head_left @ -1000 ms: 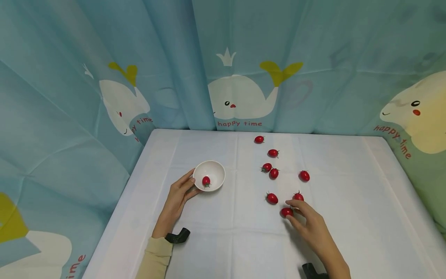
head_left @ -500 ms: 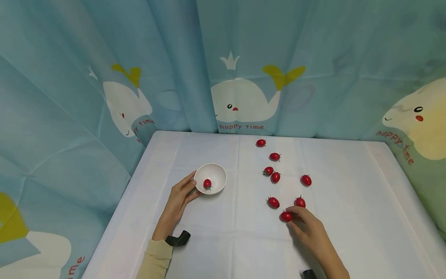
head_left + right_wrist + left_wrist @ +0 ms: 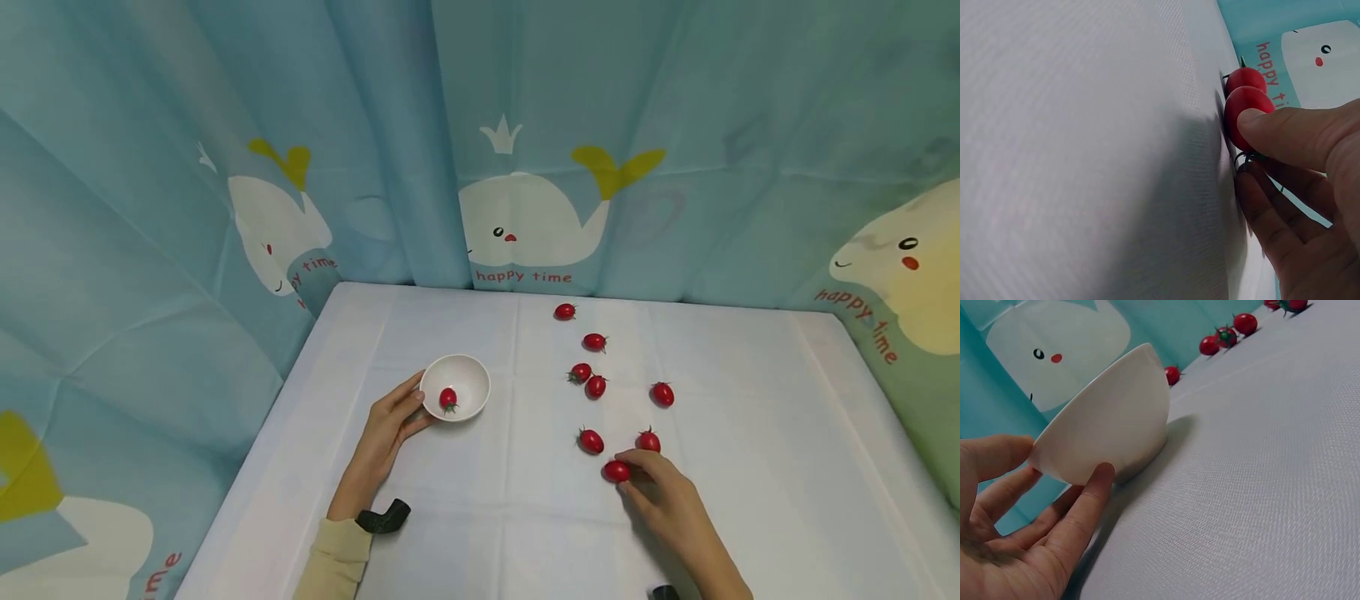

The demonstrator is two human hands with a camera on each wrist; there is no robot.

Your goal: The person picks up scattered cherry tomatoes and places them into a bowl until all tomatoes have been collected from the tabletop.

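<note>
A small white bowl (image 3: 474,388) stands on the white cloth, with one red cherry tomato (image 3: 447,398) inside it. My left hand (image 3: 388,428) holds the bowl by its left side, fingertips on the rim and outer wall. My right hand (image 3: 670,500) pinches another cherry tomato (image 3: 617,472) near the front of the group. In the right wrist view, the thumb presses on that tomato (image 3: 1244,103) low at the cloth, and its green stem end faces the fingers. Directly behind the right fingers lies a further tomato (image 3: 648,440), partly covered.
Several more cherry tomatoes lie spread right of the bowl, among them a touching pair (image 3: 596,387), one at the far edge (image 3: 565,312) and one to the right (image 3: 662,394). A blue curtain (image 3: 390,150) with whale prints hangs behind the table (image 3: 757,467).
The right fingers have drawn in around the tomato, covering its stem end. The left hand and bowl stay in place; the whole head view has shifted slightly.
</note>
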